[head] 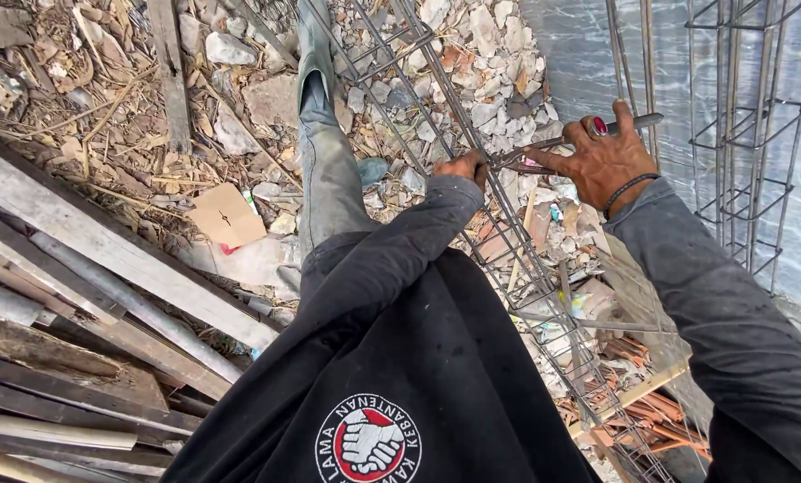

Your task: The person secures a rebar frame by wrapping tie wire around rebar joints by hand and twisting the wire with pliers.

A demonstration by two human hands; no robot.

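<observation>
The steel cage [508,241] runs near-right to far-left; the left hand [465,167] grips its bar, the right hand [605,159], just right, squeezes pliers [544,150].

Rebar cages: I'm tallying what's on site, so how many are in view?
2. One rebar cage slants under the left hand and right hand; another cage stands upper right. More may lie outside the frame.

Metal pliers [544,150], handles spread, lie across a long rusty rebar cage [508,259] slanting over rubble.
</observation>
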